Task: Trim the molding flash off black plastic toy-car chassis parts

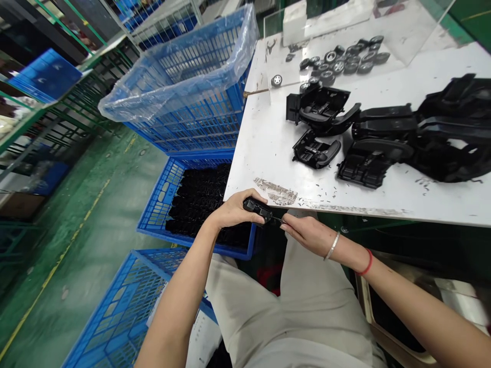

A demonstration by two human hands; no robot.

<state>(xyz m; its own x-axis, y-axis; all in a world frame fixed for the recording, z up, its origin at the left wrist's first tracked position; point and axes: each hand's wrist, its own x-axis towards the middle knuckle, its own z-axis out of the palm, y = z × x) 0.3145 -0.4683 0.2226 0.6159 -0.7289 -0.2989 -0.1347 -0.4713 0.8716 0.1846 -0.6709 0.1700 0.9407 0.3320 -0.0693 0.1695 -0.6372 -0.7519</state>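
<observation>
My left hand (233, 209) is closed around a small black moulded plastic part (257, 206), held over my lap at the table's front edge. A thin, dark, blade-like tool (276, 220) touches or nearly touches the part's right end. The fingers of my right hand (305, 232) pinch this tool, and its handle is hidden in my grip. On the white table (264, 148), beyond my hands, lie larger black moulded parts: a small one (315, 149), a ribbed one (364, 166) and several more heaped at the right.
Small black wheels (338, 66) are scattered at the back of the table, by a clear panel (406, 30). Dark shavings (278, 191) litter the front edge. Left stand a plastic-lined blue crate (184, 120), a blue crate of black parts (155, 207) and another blue crate (111, 312).
</observation>
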